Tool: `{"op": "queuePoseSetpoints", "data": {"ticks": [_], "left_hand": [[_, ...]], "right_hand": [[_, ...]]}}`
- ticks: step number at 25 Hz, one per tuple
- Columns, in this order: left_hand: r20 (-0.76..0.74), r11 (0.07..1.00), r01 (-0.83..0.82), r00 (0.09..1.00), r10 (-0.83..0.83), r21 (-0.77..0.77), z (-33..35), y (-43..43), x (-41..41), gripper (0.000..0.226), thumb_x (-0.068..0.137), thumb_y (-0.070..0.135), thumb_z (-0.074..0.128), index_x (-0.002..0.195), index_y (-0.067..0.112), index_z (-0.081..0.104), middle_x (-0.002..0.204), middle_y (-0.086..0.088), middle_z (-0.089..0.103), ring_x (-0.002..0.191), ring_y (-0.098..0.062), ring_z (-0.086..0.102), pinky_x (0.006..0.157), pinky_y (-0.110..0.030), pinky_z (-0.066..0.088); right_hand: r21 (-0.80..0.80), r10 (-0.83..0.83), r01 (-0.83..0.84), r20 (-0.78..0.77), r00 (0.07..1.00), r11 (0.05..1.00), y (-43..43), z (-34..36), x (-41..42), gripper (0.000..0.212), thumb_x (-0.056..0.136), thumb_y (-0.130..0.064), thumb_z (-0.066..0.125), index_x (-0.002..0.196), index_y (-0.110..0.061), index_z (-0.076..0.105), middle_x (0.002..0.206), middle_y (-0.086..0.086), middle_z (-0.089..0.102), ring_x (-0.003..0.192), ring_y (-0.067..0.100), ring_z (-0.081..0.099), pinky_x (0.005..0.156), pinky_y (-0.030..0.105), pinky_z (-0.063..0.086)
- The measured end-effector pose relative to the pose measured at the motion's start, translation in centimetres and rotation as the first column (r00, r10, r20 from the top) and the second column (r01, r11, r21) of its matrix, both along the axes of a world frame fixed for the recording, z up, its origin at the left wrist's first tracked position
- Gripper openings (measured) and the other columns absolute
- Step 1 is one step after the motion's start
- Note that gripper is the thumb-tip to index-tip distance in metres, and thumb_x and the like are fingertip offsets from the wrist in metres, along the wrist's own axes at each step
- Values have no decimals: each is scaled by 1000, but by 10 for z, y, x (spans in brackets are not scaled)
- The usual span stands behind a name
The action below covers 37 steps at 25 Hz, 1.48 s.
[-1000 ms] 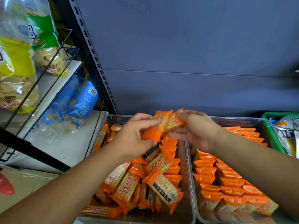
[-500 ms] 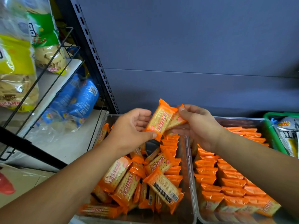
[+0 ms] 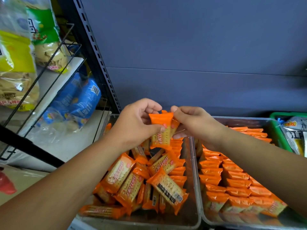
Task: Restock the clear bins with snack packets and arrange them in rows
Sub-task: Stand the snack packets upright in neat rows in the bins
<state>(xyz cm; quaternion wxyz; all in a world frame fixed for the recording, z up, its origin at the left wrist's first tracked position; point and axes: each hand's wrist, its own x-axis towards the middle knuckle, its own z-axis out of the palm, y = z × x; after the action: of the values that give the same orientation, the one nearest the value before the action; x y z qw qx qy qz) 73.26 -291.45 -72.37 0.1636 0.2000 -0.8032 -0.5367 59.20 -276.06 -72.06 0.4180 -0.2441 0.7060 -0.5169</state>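
Orange cracker packet [image 3: 160, 131] upright above the far end of the left clear bin [image 3: 194, 171], pinched by curled fingers of left hand [image 3: 132, 128] and right hand [image 3: 197, 125]. Loose packets [image 3: 132, 180] heaped below; neat rows [image 3: 232, 180] in the right bin [image 3: 240, 121].

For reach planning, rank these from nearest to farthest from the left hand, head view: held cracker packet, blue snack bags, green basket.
1. cracker packet, pinched by the left hand.
2. blue snack bags, left shelf.
3. green basket, far right.
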Motion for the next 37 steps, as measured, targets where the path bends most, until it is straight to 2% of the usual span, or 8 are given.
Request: {"op": "queuePoseSetpoints", "data": {"ticks": [3,7,9,12,19,27,33,37], "left_hand": [[-1,998,-6,1000,6,-60,-1,4,-5,49,68,13,97,107,29,70,97,9,75,81,-15,73,73,-30,63],[0,999,-24,1000,24,49,-9,10,-14,54,81,5,86,125,24,62,118,8,68,92,-11,75,81,-30,63],[228,997,37,973,-21,-69,-25,6,-11,43,86,14,84,122,24,62,114,7,67,93,-11,73,88,-35,62],[657,904,420,704,-270,-79,-56,13,-1,40,80,34,89,112,31,66,105,11,69,98,-9,69,93,-42,60],[630,898,438,688,-360,35,-63,18,-5,37,80,35,90,105,33,63,93,12,68,86,-8,67,82,-34,61],[263,945,-249,917,300,-212,-11,-50,33,22,82,29,85,86,21,65,80,2,71,71,-14,68,70,-40,60],[246,930,-331,899,362,-158,-16,-61,46,27,78,28,83,97,29,63,89,2,74,83,-16,72,81,-49,62],[287,978,-169,937,197,-119,-26,-53,35,25,79,22,83,94,29,65,88,4,75,83,-15,74,80,-49,63]], "right_hand": [[-2,88,-88,27,996,996,4,5,-5,54,89,-57,65,113,-10,73,101,14,79,97,32,77,88,44,63],[39,40,-31,-259,965,999,12,-5,-11,31,84,-34,85,109,-20,73,93,2,80,87,21,78,83,48,65],[-12,-89,91,-353,931,996,18,-9,-13,30,87,-36,82,111,-22,70,93,0,78,83,16,77,79,46,65],[-3,-76,82,-418,905,997,24,-14,-16,46,91,-43,76,130,-26,60,104,-5,74,88,9,75,80,36,65],[-57,-103,88,-382,918,994,20,-13,-17,33,102,-42,61,133,-32,58,105,-7,72,92,6,72,76,25,62],[-51,-94,80,-444,891,995,-17,-6,-5,47,94,-36,75,137,-31,58,114,-11,68,95,5,71,82,24,61],[265,278,-130,-654,703,955,-68,-35,10,53,95,-43,72,142,-26,54,127,-2,66,113,19,64,93,35,56],[434,450,-128,-820,353,892,-65,-55,-1,47,93,-48,69,135,-28,58,128,-4,63,122,23,56,104,40,44]]}}
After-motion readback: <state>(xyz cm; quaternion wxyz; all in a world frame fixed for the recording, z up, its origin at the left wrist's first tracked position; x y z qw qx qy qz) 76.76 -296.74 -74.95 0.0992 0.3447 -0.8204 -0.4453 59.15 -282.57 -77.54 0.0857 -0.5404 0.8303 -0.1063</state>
